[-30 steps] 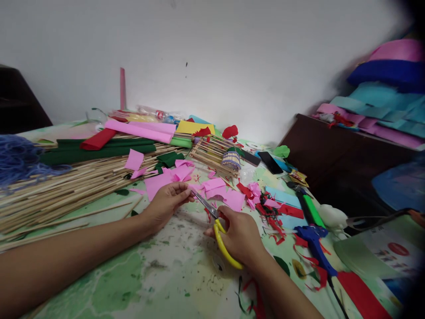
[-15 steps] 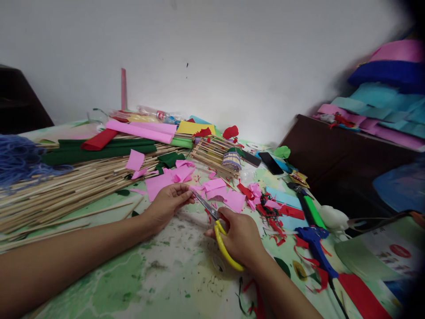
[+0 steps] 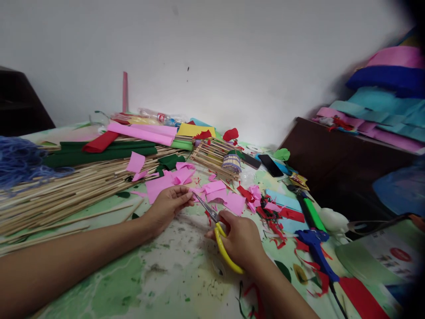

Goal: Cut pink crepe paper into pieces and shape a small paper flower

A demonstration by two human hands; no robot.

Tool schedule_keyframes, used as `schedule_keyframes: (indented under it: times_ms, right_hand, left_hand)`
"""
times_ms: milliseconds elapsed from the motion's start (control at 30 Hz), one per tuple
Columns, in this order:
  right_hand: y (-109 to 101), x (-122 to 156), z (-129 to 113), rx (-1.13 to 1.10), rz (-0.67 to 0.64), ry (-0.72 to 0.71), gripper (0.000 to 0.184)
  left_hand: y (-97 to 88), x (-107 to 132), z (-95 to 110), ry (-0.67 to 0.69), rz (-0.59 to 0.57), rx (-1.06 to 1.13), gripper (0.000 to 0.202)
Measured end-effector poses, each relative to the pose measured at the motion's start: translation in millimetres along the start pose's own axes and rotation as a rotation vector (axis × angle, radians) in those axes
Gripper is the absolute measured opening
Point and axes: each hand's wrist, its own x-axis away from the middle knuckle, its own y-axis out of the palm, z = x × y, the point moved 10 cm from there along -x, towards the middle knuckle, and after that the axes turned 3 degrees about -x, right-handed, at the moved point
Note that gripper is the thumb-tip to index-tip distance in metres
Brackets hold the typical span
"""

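My right hand [image 3: 241, 235] grips a pair of scissors with yellow handles [image 3: 226, 254], fingers through the loops. The metal blades point up and left and look almost closed, their tips at the fingertips of my left hand [image 3: 171, 204]. That hand is closed in a pinch on what looks like a small piece of pink paper [image 3: 196, 192], mostly hidden by the fingers. Just beyond the hands lie pink paper sheets [image 3: 235, 202] and crumpled pink scraps [image 3: 182, 173].
Thin wooden sticks [image 3: 73, 190] spread over the left side, beside blue string [image 3: 18, 159]. A stick frame [image 3: 214, 157] and a phone [image 3: 270, 165] lie farther back. At right are red scraps [image 3: 277, 228], a blue glue gun [image 3: 317, 250] and a pale green container [image 3: 375, 252].
Both hands and the scissors keep nearly the same position at the pinched piece. The view has shifted very slightly.
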Motion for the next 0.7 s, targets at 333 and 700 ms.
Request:
schedule_keyframes:
  times_ms: [333,700]
  right_hand:
    - [2.5,-0.6,2.9,-0.013,-0.004,-0.006,0.032]
    - [1.4,-0.1,1.1,-0.007,0.002,-0.011,0.032]
  left_hand:
    - [1.4,0.4,-3.3,-0.031,-0.005,-0.036,0.016]
    - [3.1,2.6,-3.2,-0.037,-0.009,-0.058,0.018]
